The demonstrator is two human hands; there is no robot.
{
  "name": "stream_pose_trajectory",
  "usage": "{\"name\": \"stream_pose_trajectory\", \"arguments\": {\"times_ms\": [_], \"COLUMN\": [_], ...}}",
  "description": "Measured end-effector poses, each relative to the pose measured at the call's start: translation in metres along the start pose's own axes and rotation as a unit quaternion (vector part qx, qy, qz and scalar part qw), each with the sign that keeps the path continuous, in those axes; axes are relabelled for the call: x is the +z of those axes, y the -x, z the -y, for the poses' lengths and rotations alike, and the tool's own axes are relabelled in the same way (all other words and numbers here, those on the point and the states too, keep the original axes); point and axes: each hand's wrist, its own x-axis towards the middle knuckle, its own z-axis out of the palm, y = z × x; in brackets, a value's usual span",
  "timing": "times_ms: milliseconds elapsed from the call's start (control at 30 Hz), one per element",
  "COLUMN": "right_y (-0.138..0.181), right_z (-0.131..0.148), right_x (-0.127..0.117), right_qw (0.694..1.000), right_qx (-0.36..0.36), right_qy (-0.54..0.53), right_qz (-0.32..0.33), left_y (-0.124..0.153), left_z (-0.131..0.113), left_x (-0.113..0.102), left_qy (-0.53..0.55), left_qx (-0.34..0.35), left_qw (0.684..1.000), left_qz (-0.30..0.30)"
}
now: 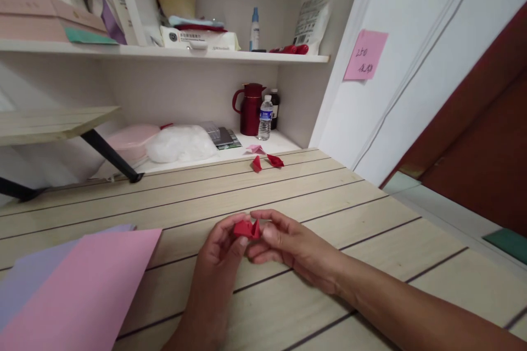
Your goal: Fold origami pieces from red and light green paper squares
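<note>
A small folded piece of red paper [244, 228] is held just above the table, between my two hands. My left hand [222, 247] pinches its left side, thumb in front and fingers behind. On the other side, my right hand [284, 238] grips the right end, where a pointed flap stands up, between thumb and index finger. The remaining right fingers curl underneath. Parts of the paper are covered by my fingertips. Farther back on the table lie two red folded paper pieces [275, 160] and a pink folded paper piece [256, 149].
Pink paper sheets [94, 279] and lilac sheets [37, 269] lie at the left of the slatted table [197, 197]. Behind it, a dark red jug [250, 109] and a water bottle [265, 118] stand in the cabinet. A small raised stand [57, 123] is at the left.
</note>
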Motion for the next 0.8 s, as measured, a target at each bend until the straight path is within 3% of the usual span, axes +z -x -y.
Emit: {"name": "stream_pose_trajectory", "arguments": {"times_ms": [267,467,667,800], "right_y": [-0.003,-0.007,0.0,0.003], "right_z": [-0.001,0.004,0.01,0.01], "right_x": [-0.003,-0.018,-0.009,-0.007], "right_qw": [0.995,0.977,0.926,0.888], "right_qx": [-0.071,-0.136,-0.216,-0.25], "right_qy": [0.064,0.161,0.309,0.386], "right_qz": [-0.02,-0.031,-0.011,0.015], "left_y": [0.009,0.007,-0.006,-0.008], "left_z": [0.001,0.01,0.015,0.016], "left_x": [0.002,0.008,0.004,-0.002], "left_qy": [-0.116,-0.003,0.086,0.069], "left_qx": [0.032,0.012,-0.005,-0.02], "left_qw": [0.989,0.996,0.994,0.996], "left_qz": [0.083,0.086,0.059,0.049]}}
